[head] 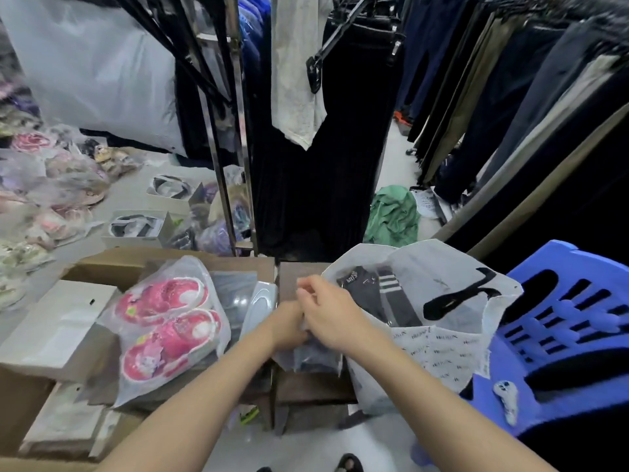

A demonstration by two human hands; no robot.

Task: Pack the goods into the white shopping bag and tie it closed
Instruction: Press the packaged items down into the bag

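1. Both hands meet at the middle of the view. The left hand [289, 327] grips a clear plastic packet of dark clothing [316, 357] from the left. The right hand [328, 310] lies over it with fingers curled, seemingly pinching the packet's top edge, though blur where the two overlap makes that grip hard to confirm.
2. That packet sits low over the brown tabletop [313, 386], just beside the near left wall of the white plastic shopping bag [442, 356], and is not yet inside.
3. The white bag stands open between the tabletop and a blue plastic chair [561, 318]. Dark folded garments [381, 298] are already in it, and its top is untied.
4. The main risk, as I judge it, is the bag's slack, leaning mouth: a packet pushed in sideways could fold the rim shut or tip the bag toward the floor.
5. The slippery film could also slide out of a shallow pinch.
6. A clear bag of pink children's shoes [166, 321] lies to the left, untouched.
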